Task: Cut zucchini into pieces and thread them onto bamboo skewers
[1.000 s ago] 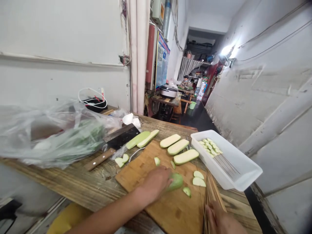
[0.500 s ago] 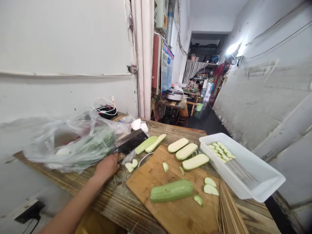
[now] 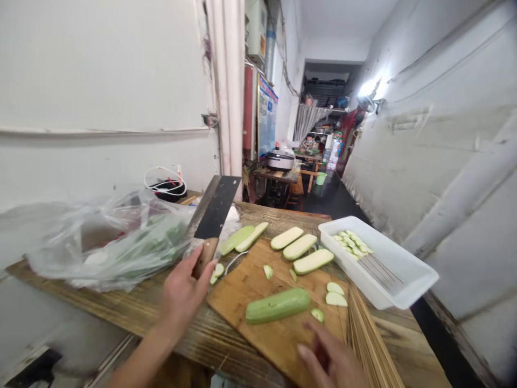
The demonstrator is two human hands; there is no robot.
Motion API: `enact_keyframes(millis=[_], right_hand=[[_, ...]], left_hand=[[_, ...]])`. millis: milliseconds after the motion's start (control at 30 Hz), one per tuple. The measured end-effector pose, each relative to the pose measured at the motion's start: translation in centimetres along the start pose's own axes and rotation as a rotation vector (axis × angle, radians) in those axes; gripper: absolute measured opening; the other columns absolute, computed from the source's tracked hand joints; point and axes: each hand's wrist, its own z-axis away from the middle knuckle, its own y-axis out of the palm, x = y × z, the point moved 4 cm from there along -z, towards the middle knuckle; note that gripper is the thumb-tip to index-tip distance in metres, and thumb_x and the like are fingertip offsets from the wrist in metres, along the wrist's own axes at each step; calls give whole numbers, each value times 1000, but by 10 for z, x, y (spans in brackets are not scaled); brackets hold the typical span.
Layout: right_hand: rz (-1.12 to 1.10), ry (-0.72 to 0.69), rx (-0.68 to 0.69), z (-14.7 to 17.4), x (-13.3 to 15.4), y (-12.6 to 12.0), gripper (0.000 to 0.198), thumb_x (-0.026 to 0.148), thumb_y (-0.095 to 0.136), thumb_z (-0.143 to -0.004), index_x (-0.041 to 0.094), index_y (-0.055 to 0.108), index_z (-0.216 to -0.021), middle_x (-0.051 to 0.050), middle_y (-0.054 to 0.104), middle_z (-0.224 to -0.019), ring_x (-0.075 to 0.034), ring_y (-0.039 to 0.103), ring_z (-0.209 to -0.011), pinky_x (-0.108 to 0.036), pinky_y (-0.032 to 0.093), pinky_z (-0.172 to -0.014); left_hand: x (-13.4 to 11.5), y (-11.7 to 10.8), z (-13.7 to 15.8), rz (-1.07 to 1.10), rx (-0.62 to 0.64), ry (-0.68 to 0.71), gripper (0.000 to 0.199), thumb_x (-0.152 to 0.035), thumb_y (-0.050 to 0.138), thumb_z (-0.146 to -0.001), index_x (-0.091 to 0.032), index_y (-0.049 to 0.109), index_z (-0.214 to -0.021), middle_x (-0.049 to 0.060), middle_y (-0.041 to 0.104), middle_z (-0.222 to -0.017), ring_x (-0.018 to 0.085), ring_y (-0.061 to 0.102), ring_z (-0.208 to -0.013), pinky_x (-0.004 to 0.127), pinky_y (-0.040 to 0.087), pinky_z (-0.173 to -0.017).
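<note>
My left hand (image 3: 184, 283) is wrapped round the wooden handle of a cleaver (image 3: 217, 207), its broad dark blade raised and pointing away from me. At the bottom of the view my right hand (image 3: 333, 355) hovers over the near right of the cutting board (image 3: 258, 347), thumb and forefinger apart and nothing between them. Just beyond it lies a green zucchini (image 3: 278, 305), cut side down, with a small end piece (image 3: 317, 314) beside it. Several zucchini halves (image 3: 313, 261) rest along the board's far edge. Two thin slices (image 3: 336, 298) lie on its right side.
A white plastic tub (image 3: 398, 269) with skewered zucchini slices (image 3: 352, 243) stands at the right. Bamboo skewers (image 3: 369, 345) lie in a bundle beside the board. To the left, a clear plastic bag (image 3: 121, 242) of greens covers the wooden table. More halves (image 3: 244, 238) lie behind the board.
My left hand has lifted the cleaver off the table and brought it right, blade turned upward. My right hand has come into view from the bottom, over the board.
</note>
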Motion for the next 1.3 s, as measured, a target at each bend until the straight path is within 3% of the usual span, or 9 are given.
enact_keyframes(millis=[167,300,400,533,667,833,967,1167,1300], right_hand=[[-675,-66,-122,-29,41,0,72,32,62,-79,17,24,-139,-10,62,-110,-20,61,-99,-34,48,-87],[-833,120,-336,-12,27,-10,25,36,52,-88,18,47,-104,-8,67,-95,-19,66,-84,-33,51,-79],[-713,262,-399,15,4,-42,21,38,45,-91,18,47,-92,-4,67,-77,-16,66,-63,-26,52,-60],[-124,322,-273,37,-19,-92,24,34,33,-95,19,48,-83,1,60,-57,-13,55,-41,-24,41,-46],[411,216,-8,35,-22,-96,20,22,36,-93,17,52,-82,-5,65,-63,-19,61,-54,-26,35,-48],[609,121,247,28,-15,-73,21,14,37,-93,14,55,-83,-7,67,-64,-21,65,-54,-27,33,-45],[678,61,288,26,-5,-68,19,14,39,-92,12,56,-86,-5,63,-58,-22,63,-48,-28,31,-41],[790,-20,541,23,10,-59,11,6,52,-80,11,60,-85,-11,67,-76,-22,63,-54,-27,32,-40],[785,59,554,25,14,-59,20,8,53,-81,9,56,-101,-9,68,-71,-24,64,-56,-29,34,-41]], left_hand=[[-96,15,92,361,10,373,45,-30,58,-80,-18,53,-123,12,67,-109,22,66,-91,34,54,-80],[-139,30,140,501,181,666,50,-20,52,-83,-14,42,-131,15,66,-108,22,64,-99,32,54,-81],[-156,38,139,580,355,942,45,-26,52,-83,-14,47,-126,14,68,-101,21,65,-92,32,53,-80],[-145,71,99,251,424,868,41,-33,56,-81,-18,53,-119,14,62,-113,28,57,-106,46,45,-92],[-121,115,80,-37,594,802,55,-41,51,-82,-12,44,-128,20,55,-123,32,55,-109,46,47,-87],[-97,118,86,-63,685,870,48,-40,49,-84,-12,48,-123,17,64,-106,29,60,-97,42,49,-83],[-85,102,84,26,667,935,56,-42,54,-81,-16,41,-130,16,57,-121,28,57,-107,43,48,-88],[-92,107,72,303,681,1319,37,-15,34,-90,-19,50,-124,10,60,-121,21,51,-117,37,45,-97],[-99,118,65,262,746,1421,35,-17,32,-91,-16,57,-115,11,65,-110,21,57,-106,36,50,-88]])
